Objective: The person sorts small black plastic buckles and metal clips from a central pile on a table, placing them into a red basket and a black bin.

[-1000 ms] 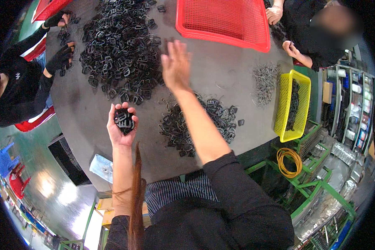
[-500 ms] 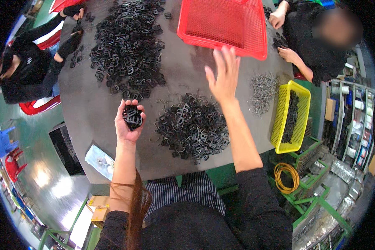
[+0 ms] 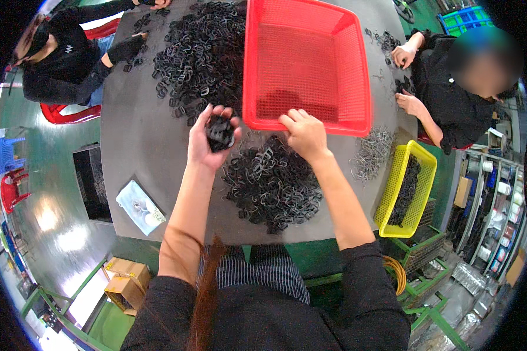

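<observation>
Centre frame, our left hand (image 3: 208,146) curls its fingers around clustered dull-black plastic buckles (image 3: 221,133); upper centre, our right hand (image 3: 306,136) clamps the red mesh plastic basket's (image 3: 310,64) rim; right, a yellow perforated plastic basket (image 3: 425,188) holds black pieces (image 3: 405,196).

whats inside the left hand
A clutch of small black pieces sits in the cupped left hand. The palm directly beneath them and any pieces lower in the clutch are covered, so their number can't be told.
</observation>
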Action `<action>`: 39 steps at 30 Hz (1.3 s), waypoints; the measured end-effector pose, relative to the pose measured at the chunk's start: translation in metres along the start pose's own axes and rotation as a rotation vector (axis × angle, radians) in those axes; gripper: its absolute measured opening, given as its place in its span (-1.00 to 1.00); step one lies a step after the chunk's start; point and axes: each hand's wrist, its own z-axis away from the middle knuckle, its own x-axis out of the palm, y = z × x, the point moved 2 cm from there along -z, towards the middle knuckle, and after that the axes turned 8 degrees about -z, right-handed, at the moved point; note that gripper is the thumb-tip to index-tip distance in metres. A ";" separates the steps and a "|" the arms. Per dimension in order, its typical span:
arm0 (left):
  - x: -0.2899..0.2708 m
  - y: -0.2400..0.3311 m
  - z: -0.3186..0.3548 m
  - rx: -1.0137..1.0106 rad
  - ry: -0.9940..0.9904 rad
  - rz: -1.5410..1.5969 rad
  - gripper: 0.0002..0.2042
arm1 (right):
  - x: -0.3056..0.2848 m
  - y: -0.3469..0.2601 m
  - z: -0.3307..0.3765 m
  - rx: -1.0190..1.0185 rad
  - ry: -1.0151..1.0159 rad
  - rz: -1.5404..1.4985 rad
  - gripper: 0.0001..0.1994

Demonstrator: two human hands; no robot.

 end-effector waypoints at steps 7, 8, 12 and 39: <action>0.044 -0.028 -0.109 -0.007 0.085 -0.364 -0.76 | -0.027 -0.040 0.016 0.038 0.272 -0.126 -0.64; 0.039 -0.033 -0.129 -0.019 0.120 -0.470 -0.74 | -0.029 -0.041 0.032 0.080 0.357 -0.167 -0.67; 0.073 -0.046 -0.109 0.003 0.204 -0.865 -0.54 | -0.018 -0.040 0.094 0.371 0.474 -0.318 -0.76; -0.101 -0.066 0.040 0.143 0.164 -1.426 -0.78 | 0.043 -0.054 0.099 0.469 0.032 -0.709 -0.79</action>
